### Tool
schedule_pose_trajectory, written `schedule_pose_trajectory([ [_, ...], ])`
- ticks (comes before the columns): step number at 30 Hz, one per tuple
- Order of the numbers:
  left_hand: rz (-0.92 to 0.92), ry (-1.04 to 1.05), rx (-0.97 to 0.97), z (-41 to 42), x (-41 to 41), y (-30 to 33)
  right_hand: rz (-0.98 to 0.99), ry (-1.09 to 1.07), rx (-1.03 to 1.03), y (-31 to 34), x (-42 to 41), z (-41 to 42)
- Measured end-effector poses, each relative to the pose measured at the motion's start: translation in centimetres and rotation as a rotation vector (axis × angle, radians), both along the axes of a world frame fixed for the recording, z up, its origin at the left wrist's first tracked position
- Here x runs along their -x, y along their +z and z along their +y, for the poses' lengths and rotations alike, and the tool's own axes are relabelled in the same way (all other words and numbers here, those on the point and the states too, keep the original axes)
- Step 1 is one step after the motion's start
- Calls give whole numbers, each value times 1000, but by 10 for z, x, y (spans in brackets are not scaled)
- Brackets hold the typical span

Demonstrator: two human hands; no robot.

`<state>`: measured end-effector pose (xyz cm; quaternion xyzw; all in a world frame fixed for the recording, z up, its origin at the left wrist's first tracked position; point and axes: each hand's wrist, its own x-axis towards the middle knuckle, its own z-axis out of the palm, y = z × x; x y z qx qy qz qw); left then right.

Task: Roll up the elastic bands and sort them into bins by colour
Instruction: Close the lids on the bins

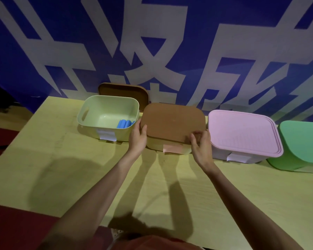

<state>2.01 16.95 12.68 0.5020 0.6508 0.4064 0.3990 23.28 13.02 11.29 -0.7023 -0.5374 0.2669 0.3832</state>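
**Fingers on the brown lid**

Fingers (143, 129) of my left hand (138, 139) and right hand (201, 147) pinch the brown lid's (173, 121) near corners over its bin (156, 145); its long axis runs left-right. Rolled blue bands (125, 123) lie left, in the open bin (90, 121).

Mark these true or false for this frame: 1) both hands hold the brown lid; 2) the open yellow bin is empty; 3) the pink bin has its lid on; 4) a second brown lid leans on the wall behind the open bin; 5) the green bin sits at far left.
1) True: the left hand and the right hand grip the brown lid at its near corners.
2) False: the open yellow bin holds blue rolled bands.
3) True: the pink bin is lidded.
4) True: the second brown lid stands behind it.
5) False: the green bin is far right.
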Motion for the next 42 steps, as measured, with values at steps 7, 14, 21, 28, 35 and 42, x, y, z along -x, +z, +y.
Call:
schedule_pose_trajectory([
  [7, -20, 49, -4, 0, -6, -7, -21, 46, 49, -2, -2, -3],
  [14, 15, 120, -17, 6, -13, -17, -77, 99, 77, 0, 2, -3],
  [21, 123, 169, -46, 10, -15, -19, -226, 114, 117, -3, 5, 1],
  [28, 335, 90, -127, 19, -9, -31, -633, 179, 252, 3, 15, 23],
  [35, 733, -204, -199, 44, -8, -24, -764, 252, 255, 6, 17, 68],
  [42, 980, -419, -142, 81, -9, -30, -851, 266, 201, -6, 10, 82],
])
